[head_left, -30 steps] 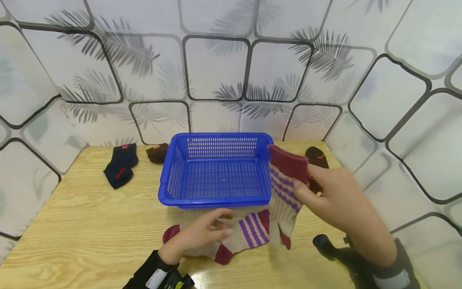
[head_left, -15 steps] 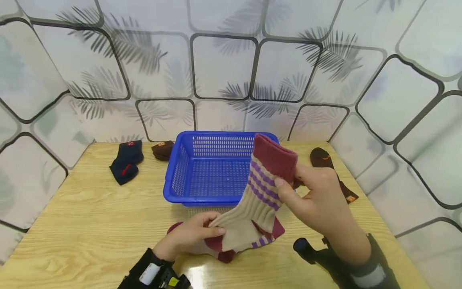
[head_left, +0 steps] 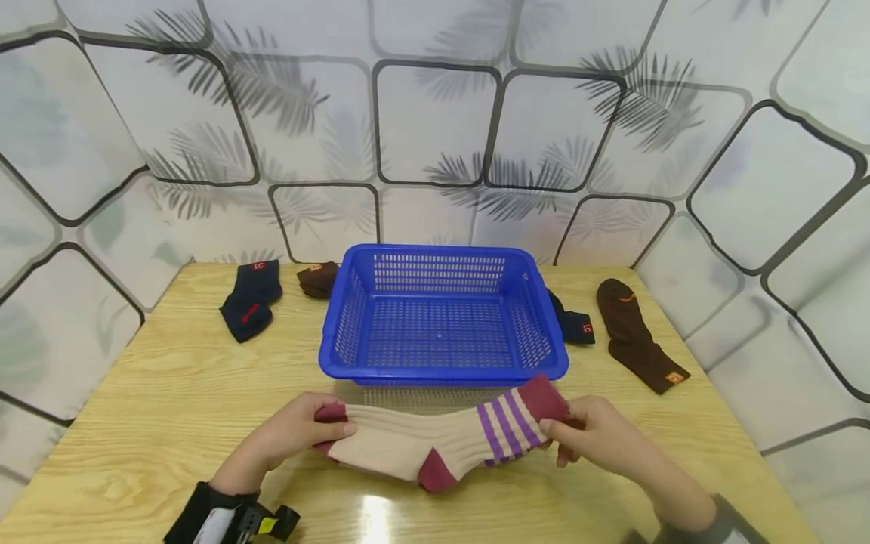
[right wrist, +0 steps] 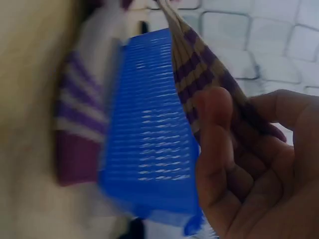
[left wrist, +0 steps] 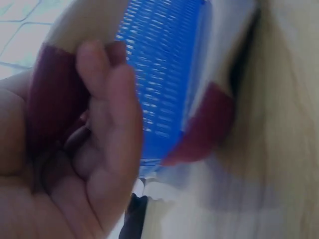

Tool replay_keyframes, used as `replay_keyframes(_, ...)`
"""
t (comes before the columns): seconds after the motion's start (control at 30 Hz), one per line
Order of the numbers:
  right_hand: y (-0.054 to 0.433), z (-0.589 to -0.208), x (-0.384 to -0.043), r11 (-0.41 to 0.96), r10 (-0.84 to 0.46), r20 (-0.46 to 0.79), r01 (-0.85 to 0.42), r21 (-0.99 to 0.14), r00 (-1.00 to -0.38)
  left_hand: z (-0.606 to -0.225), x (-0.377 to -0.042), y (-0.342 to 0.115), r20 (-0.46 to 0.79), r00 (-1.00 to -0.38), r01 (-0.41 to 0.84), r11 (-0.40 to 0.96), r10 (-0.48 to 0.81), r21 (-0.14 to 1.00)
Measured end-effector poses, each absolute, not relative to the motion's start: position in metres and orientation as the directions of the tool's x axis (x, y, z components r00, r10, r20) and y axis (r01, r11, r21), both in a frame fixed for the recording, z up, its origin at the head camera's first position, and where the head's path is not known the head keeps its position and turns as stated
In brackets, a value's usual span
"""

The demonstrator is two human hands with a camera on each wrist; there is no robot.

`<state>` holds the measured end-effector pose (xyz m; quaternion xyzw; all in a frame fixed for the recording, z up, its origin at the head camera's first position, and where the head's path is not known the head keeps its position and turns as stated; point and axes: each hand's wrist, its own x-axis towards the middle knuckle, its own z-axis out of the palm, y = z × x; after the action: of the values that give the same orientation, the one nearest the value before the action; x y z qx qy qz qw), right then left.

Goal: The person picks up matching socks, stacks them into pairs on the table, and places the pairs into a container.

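A beige sock (head_left: 394,438) with burgundy toe, heel and cuff and purple stripes is held lengthwise between both hands, in front of the blue basket. My left hand (head_left: 299,431) pinches its burgundy toe, thumb on the near side. At the other end my right hand (head_left: 605,438) pinches the burgundy cuff beside the stripes. A second sock of the same pattern lies on the table beneath; its burgundy part (left wrist: 209,124) shows in the left wrist view and its striped end (right wrist: 82,129) in the right wrist view. In the head view the held sock mostly hides it.
The blue plastic basket (head_left: 442,373) stands just beyond the hands. Left of it lie a navy sock (head_left: 251,298) and a brown sock (head_left: 318,281). To its right are another navy sock (head_left: 576,328) and a brown sock (head_left: 628,332). A patterned backdrop (head_left: 435,121) rises behind the table.
The right hand has brought the sock left and lowered it from upright to level. The left hand has taken hold of its toe. The head view has shifted slightly.
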<state>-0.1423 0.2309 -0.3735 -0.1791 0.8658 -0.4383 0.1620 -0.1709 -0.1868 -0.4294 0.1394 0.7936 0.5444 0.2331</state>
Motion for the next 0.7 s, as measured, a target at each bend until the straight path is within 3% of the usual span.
replay_keyframes(0.13, 0.234, -0.402, -0.145, 0.568, -0.439, -0.253, -0.048, -0.821, -0.862, -0.438, -0.174, -0.179, -0.192, -0.861, 0.045, 0.447, 0.47, 0.893)
replay_keyframes(0.37, 0.233, -0.432, -0.155, 0.645, -0.372, -0.289, -0.021, -0.764, -0.882, -0.446, -0.174, -0.171, -0.18, -0.895, 0.091, 0.561, 0.409, 0.822)
replay_keyframes(0.57, 0.231, -0.442, -0.157, 0.772, -0.34, -0.271, -0.103, -0.628, -0.901, -0.448, -0.173, -0.165, -0.163, -0.926, 0.121, 0.678, 0.34, 0.725)
replay_keyframes(0.7, 0.227, -0.44, -0.158, 0.878, -0.263, -0.232, -0.132, -0.46, -0.937, -0.443, -0.171, -0.163, -0.16, -0.947, 0.118, 0.762, 0.28, 0.636)
